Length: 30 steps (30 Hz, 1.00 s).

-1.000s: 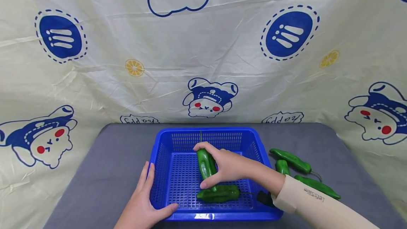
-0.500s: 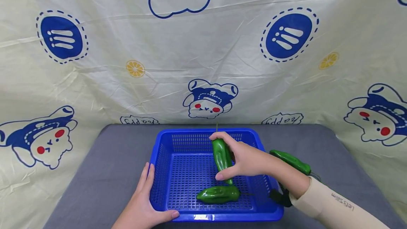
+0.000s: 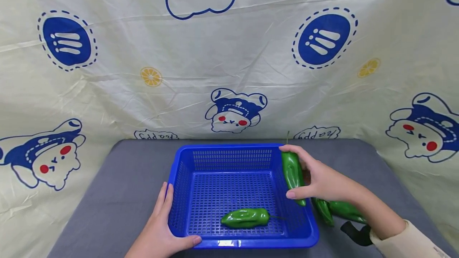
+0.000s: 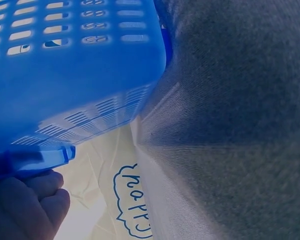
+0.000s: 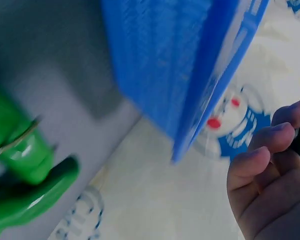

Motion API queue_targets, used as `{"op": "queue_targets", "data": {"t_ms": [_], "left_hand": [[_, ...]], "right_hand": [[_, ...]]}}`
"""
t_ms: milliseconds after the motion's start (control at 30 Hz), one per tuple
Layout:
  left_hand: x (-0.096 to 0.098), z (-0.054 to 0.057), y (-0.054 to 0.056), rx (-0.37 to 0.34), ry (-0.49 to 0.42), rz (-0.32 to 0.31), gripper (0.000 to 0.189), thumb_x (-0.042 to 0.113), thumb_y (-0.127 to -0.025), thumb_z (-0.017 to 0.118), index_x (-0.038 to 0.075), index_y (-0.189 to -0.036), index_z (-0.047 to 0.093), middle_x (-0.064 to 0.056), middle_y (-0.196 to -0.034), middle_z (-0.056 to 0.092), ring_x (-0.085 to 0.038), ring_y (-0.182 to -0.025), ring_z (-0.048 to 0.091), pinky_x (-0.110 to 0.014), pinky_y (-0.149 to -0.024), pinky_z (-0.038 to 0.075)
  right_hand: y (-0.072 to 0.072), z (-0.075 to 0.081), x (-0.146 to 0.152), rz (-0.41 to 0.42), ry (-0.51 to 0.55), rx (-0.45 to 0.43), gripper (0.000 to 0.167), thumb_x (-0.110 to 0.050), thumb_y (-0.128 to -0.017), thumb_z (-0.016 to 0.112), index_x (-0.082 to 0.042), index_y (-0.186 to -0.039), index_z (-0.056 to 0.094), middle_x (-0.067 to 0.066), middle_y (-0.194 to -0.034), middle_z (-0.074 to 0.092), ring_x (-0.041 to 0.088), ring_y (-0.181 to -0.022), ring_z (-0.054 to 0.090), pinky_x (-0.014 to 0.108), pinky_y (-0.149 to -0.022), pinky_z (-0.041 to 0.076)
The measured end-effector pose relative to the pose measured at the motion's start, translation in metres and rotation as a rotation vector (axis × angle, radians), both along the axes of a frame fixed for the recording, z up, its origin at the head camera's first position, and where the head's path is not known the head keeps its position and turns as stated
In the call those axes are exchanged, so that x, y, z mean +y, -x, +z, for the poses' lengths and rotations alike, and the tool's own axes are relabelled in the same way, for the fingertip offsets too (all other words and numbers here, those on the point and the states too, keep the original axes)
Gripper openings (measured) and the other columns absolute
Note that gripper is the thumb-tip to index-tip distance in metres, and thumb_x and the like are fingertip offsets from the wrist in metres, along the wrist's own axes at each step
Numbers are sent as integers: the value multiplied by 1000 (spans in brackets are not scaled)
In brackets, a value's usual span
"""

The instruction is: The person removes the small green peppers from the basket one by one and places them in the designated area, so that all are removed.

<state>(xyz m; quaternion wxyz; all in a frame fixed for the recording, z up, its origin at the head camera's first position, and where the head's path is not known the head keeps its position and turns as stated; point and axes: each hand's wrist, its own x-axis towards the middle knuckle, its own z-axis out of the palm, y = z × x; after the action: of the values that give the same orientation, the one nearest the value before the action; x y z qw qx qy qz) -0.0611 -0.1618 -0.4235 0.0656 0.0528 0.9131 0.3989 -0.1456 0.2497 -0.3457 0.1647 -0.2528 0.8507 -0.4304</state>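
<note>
A blue plastic basket (image 3: 233, 243) with slotted walls stands on the grey table. My left hand (image 3: 163, 226) holds its near left corner, fingers along the left rim and thumb over the front rim. In the left wrist view, bent fingers (image 4: 52, 192) show right at the rim. My right hand (image 3: 310, 174) grips a green pepper (image 3: 292, 172) over the basket's right rim, its thin stem pointing up and away. Inside the basket, near the front, another green pepper (image 3: 245, 218) lies sideways. In the right wrist view, the gripped pepper is mostly cut off by the frame edge.
Right of the basket, more green peppers (image 3: 346, 211) lie on the grey table (image 3: 118, 194), partly hidden by the right forearm. A black strap (image 3: 355, 234) sits at the right wrist. Behind the table hangs a printed cream curtain (image 3: 229, 51).
My right hand has carried the green pepper rightward from inside the basket to above its right rim. My left hand and the other pepper in the basket have stayed in place.
</note>
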Motion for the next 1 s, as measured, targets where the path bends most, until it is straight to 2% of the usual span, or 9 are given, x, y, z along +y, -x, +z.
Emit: {"op": "queue_targets", "data": {"t_ms": [167,367,533,667,833,1000], "left_hand": [[1,3,1,-57,16,6,139,61,-63,85,15,-161,-3,-9,-168,-10,-49,-150,13,-68,-109,33],[0,1,2,-50,24,-1,140,61,-63,85,15,-161,-3,-9,-168,-10,-49,-150,11,-68,-110,32],[-1,0,2,-62,31,2,140,61,-64,85,18,-161,-6,-9,-168,-11,-50,-150,11,-70,-108,33],[-3,1,1,-69,53,14,140,62,-64,85,18,-160,-7,-9,-168,-11,-52,-149,13,-70,-106,35],[-3,2,0,-57,53,11,140,63,-64,84,18,-161,-6,-10,-168,-10,-51,-149,13,-69,-107,34],[0,1,1,-43,53,5,140,63,-63,84,17,-161,-6,-10,-168,-9,-50,-149,14,-69,-107,35]], "right_hand": [[-7,-2,35,-80,-48,16,99,-20,-84,81,-31,-156,13,16,-106,59,17,-81,65,33,-66,57],[-12,-11,69,-140,-76,39,99,-19,-84,80,-27,-156,12,17,-101,59,16,-77,64,31,-63,55],[-12,-26,86,-134,-45,5,98,-15,-87,77,-20,-156,9,19,-99,58,16,-75,63,31,-62,55],[-7,-44,93,-109,-35,-62,97,-15,-87,76,-17,-155,7,25,-113,51,17,-85,65,33,-68,58],[-7,-59,99,-139,-142,-69,98,-25,-84,80,-20,-153,10,25,-124,48,16,-95,62,30,-72,56],[-10,-66,104,-179,-273,-19,101,-36,-80,83,-23,-153,14,18,-118,55,16,-89,60,28,-68,49]]}}
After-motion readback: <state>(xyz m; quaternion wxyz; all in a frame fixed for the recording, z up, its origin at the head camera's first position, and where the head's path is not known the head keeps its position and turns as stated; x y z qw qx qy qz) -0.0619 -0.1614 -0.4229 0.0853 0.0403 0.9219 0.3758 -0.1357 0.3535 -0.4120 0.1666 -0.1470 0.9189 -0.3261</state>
